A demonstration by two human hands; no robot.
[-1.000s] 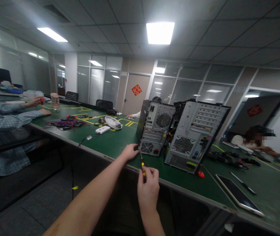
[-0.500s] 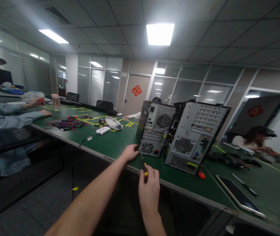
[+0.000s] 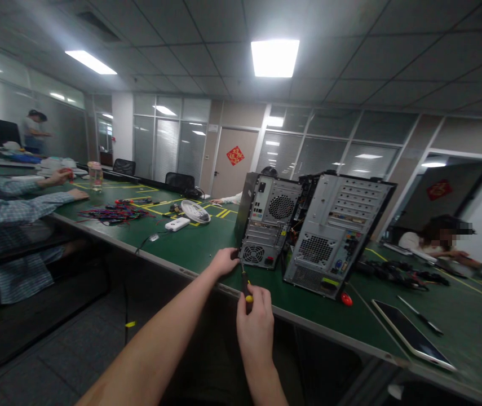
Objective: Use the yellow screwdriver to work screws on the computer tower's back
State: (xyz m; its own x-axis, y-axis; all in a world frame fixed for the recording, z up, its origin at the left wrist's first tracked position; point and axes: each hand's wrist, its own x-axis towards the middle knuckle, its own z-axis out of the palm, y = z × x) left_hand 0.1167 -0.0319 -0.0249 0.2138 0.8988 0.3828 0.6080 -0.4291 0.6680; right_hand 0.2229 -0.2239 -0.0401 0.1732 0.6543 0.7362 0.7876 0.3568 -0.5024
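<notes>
The smaller grey computer tower (image 3: 282, 210) stands on the green table with its rear vents and ports facing me. My left hand (image 3: 224, 263) is closed at its lower left corner; part of the fingers and a dark patch there are hard to make out. In my right hand (image 3: 256, 316) is a black and yellow screwdriver (image 3: 246, 286), gripped by the handle and pointing up. Its thin shaft reaches the tower's bottom left edge; the tip's exact contact is too small to see. A larger tower (image 3: 325, 225) stands close on the right.
Right of the towers lie a red object (image 3: 346, 299), a phone-like tablet (image 3: 412, 334), a slim pen-like tool (image 3: 420, 316) and black cables (image 3: 405, 275). Leftward are a white box (image 3: 177, 224), a white basket (image 3: 195, 211) and coloured wires (image 3: 116, 213). Other people sit around the table.
My right hand and the screwdriver have shifted very slightly left; my left hand stays at the tower's corner. In the far left background, a standing person has moved right.
</notes>
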